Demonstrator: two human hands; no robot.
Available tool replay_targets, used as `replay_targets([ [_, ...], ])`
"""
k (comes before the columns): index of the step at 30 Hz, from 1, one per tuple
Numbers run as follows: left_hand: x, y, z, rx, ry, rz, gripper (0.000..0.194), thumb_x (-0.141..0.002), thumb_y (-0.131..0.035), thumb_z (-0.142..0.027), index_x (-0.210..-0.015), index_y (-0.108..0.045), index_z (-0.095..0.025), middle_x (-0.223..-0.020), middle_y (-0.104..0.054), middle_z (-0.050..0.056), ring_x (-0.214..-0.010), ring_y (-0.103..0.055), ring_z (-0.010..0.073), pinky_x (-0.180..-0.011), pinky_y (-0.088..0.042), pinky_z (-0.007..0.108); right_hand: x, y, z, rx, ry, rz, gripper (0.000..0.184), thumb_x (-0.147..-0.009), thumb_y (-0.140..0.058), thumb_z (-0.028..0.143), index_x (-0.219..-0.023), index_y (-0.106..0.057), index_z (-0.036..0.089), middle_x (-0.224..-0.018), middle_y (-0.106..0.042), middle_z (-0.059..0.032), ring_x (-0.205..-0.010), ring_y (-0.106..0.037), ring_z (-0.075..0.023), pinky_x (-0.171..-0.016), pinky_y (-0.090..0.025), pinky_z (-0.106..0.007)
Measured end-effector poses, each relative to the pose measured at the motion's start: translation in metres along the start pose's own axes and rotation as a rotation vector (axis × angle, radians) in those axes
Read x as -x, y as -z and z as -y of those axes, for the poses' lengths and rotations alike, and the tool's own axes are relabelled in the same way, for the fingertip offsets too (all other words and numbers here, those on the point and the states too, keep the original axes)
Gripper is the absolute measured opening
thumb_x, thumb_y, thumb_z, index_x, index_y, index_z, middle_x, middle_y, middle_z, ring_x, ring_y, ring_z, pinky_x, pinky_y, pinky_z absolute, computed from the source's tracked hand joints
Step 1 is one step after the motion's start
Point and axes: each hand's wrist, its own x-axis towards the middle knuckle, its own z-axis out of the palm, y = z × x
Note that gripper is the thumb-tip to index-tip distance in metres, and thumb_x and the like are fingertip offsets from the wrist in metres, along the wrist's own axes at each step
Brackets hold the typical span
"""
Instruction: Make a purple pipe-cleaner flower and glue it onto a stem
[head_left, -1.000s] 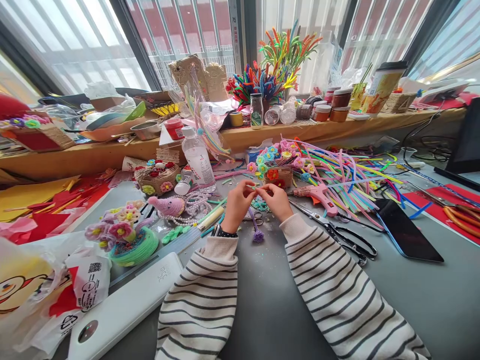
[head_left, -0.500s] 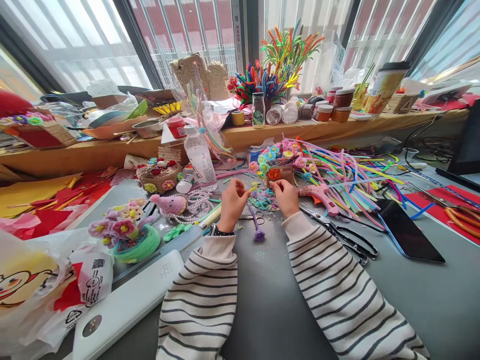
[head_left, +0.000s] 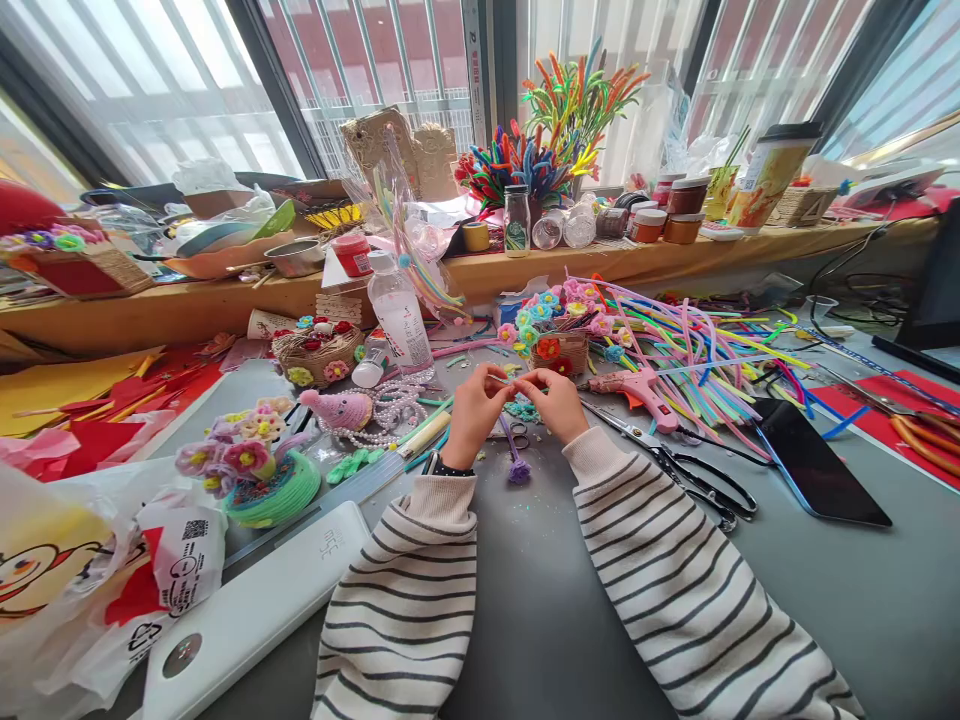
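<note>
My left hand (head_left: 477,412) and my right hand (head_left: 556,400) meet fingertip to fingertip above the middle of the grey table (head_left: 532,600). Both are closed in a pinch; what lies between the fingertips is too small to make out. Beneath them is a heap of teal and coloured fuzzy clippings (head_left: 523,410), partly hidden by the fingers. Just in front lies a purple fuzzy flower on a stem (head_left: 518,468), beside small scissors (head_left: 520,436). Behind my right hand stands a woven basket (head_left: 566,356) with pink, blue and yellow fuzzy flowers.
To the right are a pink glue gun (head_left: 637,392), large black-handled scissors (head_left: 697,475), a phone (head_left: 819,465) and loose pipe cleaners (head_left: 697,340). Leftward are a bottle (head_left: 401,320), a green flower pot (head_left: 277,490), a white power bank (head_left: 255,610) and a plastic bag (head_left: 82,580).
My hands were apart over the clippings and have come together. The left moved right and the right moved slightly left, so their fingertips now meet.
</note>
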Motion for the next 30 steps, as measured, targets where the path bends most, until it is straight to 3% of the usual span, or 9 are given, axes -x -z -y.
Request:
replay_targets([
  [4, 0.000, 0.001, -0.003, 0.010, 0.030, -0.021, 0.018, -0.062, -0.058, -0.021, -0.074, -0.045, -0.018, -0.059, -0.061, -0.001, -0.059, -0.061, 0.0146, -0.059, -0.046, 0.027, 0.000, 0.001, -0.001, 0.083, 0.006, -0.067, 0.018, -0.071, -0.052, 0.030, -0.064, -0.059, 0.015, -0.066, -0.061, -0.0049, -0.062, -0.054, -0.0148, -0.060, -0.040, -0.025],
  [9, -0.001, 0.009, -0.006, -0.061, 0.060, -0.161, 0.017, -0.063, -0.058, -0.024, -0.076, -0.050, -0.018, -0.062, -0.062, 0.001, -0.064, -0.062, 0.0156, -0.061, -0.046, 0.026, -0.002, 0.003, -0.006, 0.151, -0.030, -0.125, 0.017, -0.072, -0.051, 0.029, -0.067, -0.060, 0.015, -0.068, -0.060, -0.0055, -0.064, -0.053, -0.0159, -0.062, -0.039, -0.026],
  [14, -0.002, 0.009, -0.002, -0.036, 0.046, -0.073, 0.012, -0.065, -0.056, -0.024, -0.073, -0.058, -0.016, -0.068, -0.064, 0.004, -0.065, -0.062, 0.0162, -0.062, -0.047, 0.026, -0.001, 0.004, -0.005, 0.164, 0.027, -0.095, 0.020, -0.076, -0.047, 0.028, -0.078, -0.063, 0.016, -0.081, -0.061, -0.0071, -0.072, -0.053, -0.0162, -0.069, -0.038, -0.027],
  [18, -0.002, 0.005, 0.001, -0.003, 0.035, -0.009, 0.012, -0.065, -0.055, -0.023, -0.072, -0.061, -0.015, -0.071, -0.065, 0.005, -0.066, -0.062, 0.0162, -0.064, -0.048, 0.027, 0.001, 0.003, 0.000, 0.135, 0.063, -0.103, 0.037, -0.080, -0.037, 0.041, -0.068, -0.061, 0.016, -0.069, -0.059, -0.0050, -0.066, -0.052, -0.0148, -0.062, -0.037, -0.025],
  [22, -0.001, 0.002, 0.001, -0.013, -0.013, 0.045, 0.013, -0.067, -0.054, -0.024, -0.073, -0.063, -0.016, -0.072, -0.066, 0.005, -0.068, -0.061, 0.0157, -0.066, -0.048, 0.027, 0.002, 0.002, 0.000, 0.170, 0.073, -0.074, 0.028, -0.077, -0.044, 0.036, -0.064, -0.058, 0.016, -0.066, -0.057, -0.0037, -0.063, -0.051, -0.0141, -0.060, -0.036, -0.024],
  [27, 0.001, 0.003, -0.002, -0.160, -0.142, 0.018, 0.022, -0.066, -0.057, -0.024, -0.086, -0.061, -0.016, -0.081, -0.064, 0.006, -0.070, -0.060, 0.0148, -0.066, -0.046, 0.027, 0.001, 0.001, 0.000, 0.156, 0.045, -0.075, 0.024, -0.077, -0.043, 0.032, -0.064, -0.056, 0.017, -0.066, -0.058, -0.0034, -0.063, -0.051, -0.0141, -0.060, -0.037, -0.024],
  [30, 0.001, 0.003, -0.004, -0.302, -0.236, 0.023, 0.017, -0.069, -0.055, -0.023, -0.083, -0.062, -0.018, -0.080, -0.064, 0.005, -0.070, -0.058, 0.0147, -0.067, -0.044, 0.027, 0.002, 0.001, 0.000, 0.150, 0.075, -0.054, 0.025, -0.078, -0.042, 0.032, -0.063, -0.056, 0.018, -0.067, -0.058, -0.0035, -0.065, -0.051, -0.0143, -0.061, -0.037, -0.024],
])
